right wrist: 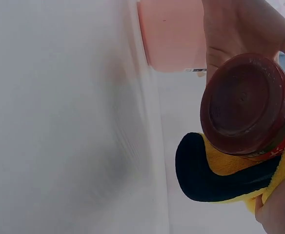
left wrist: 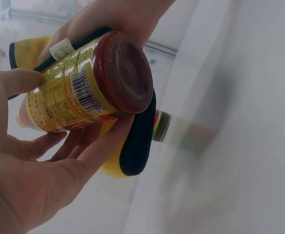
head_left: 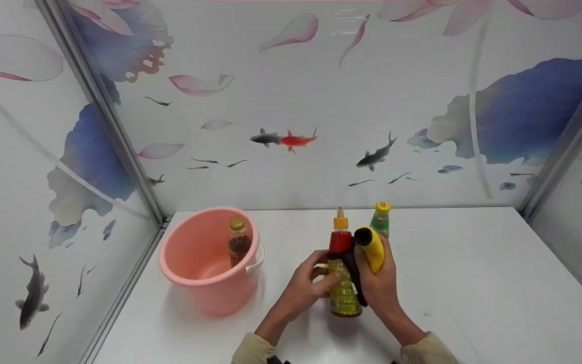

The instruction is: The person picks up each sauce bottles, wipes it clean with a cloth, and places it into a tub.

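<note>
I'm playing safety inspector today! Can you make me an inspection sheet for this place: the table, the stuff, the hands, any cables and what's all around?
Surface: white table, with soft shadows on it.
Job's things: sauce bottle with an orange cap, held off the table; yellow-and-black cloth against it.
Clutter: pink bucket with a gold-capped bottle inside; green-labelled bottle beyond the right hand.
Hands: left hand grips the sauce bottle; right hand holds the cloth.
Cables: nothing seen.
Surroundings: white walls with fish and petals; metal corner posts.
</note>
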Tool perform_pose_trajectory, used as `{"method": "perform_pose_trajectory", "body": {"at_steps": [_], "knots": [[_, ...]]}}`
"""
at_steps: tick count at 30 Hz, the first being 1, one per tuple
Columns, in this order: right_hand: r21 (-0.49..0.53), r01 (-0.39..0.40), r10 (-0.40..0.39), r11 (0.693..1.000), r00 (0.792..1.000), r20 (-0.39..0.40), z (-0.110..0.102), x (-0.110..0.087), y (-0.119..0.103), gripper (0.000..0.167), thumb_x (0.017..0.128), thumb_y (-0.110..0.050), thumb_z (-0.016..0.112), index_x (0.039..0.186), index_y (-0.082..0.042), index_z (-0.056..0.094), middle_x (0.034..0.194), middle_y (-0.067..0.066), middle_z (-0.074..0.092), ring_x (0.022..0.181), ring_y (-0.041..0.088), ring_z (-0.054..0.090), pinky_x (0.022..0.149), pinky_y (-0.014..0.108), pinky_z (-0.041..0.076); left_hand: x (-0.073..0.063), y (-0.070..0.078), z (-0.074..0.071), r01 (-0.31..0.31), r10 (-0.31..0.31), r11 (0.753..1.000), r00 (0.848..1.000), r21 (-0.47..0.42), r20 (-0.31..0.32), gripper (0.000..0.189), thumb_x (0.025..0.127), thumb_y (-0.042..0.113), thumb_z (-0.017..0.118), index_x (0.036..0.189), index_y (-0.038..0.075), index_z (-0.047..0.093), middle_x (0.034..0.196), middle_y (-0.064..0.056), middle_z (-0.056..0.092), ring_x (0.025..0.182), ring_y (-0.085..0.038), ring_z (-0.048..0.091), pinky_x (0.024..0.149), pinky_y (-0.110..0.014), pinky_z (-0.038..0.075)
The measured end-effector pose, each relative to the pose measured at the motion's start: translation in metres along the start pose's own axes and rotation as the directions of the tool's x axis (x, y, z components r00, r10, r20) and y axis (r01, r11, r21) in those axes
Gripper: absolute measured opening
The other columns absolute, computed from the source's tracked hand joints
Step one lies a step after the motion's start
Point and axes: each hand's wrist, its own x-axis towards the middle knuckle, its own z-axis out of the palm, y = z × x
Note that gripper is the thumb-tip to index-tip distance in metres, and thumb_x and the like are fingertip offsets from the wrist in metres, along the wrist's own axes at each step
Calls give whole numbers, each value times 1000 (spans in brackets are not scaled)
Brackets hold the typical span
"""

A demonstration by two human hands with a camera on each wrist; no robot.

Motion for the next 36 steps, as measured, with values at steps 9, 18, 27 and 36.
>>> {"method": "perform_pose_trajectory", "body": {"at_steps": [9, 18, 27, 36], "knots": [[-5, -21, 21, 1000, 1000, 5, 0, 0, -1, 46, 108, -13, 67, 152, -16, 51, 129, 2, 64, 116, 21, 64, 104, 24, 56, 2, 0, 2, -18, 23, 995, 998, 96, -56, 59, 98, 45, 79, 151, 32, 57, 143, 2, 64, 121, -21, 65, 100, -44, 61], [3, -30, 30, 1000, 999, 18, 4, -4, 0, 46, 107, -12, 68, 150, -16, 51, 127, 2, 65, 115, 22, 66, 102, 25, 57, 0, 2, 0, -64, 67, 997, 989, 33, -133, 67, 99, 38, 80, 157, 27, 48, 148, -4, 60, 125, -22, 67, 95, -41, 65], [-23, -32, 33, 999, 999, 28, 6, -7, 1, 47, 108, -13, 68, 150, -15, 50, 127, 0, 64, 117, 20, 65, 104, 24, 56, -2, 2, -2, -66, 62, 997, 992, -32, -107, 61, 101, 32, 76, 154, 27, 47, 150, -7, 59, 128, -25, 66, 94, -43, 65], [-25, -30, 31, 999, 999, 17, 3, -4, 1, 47, 108, -15, 68, 151, -16, 50, 130, -1, 64, 118, 21, 64, 105, 24, 55, 1, -1, 1, -34, 39, 997, 996, 70, -76, 63, 98, 43, 79, 153, 33, 49, 153, -1, 56, 126, -23, 66, 104, -46, 61]]}}
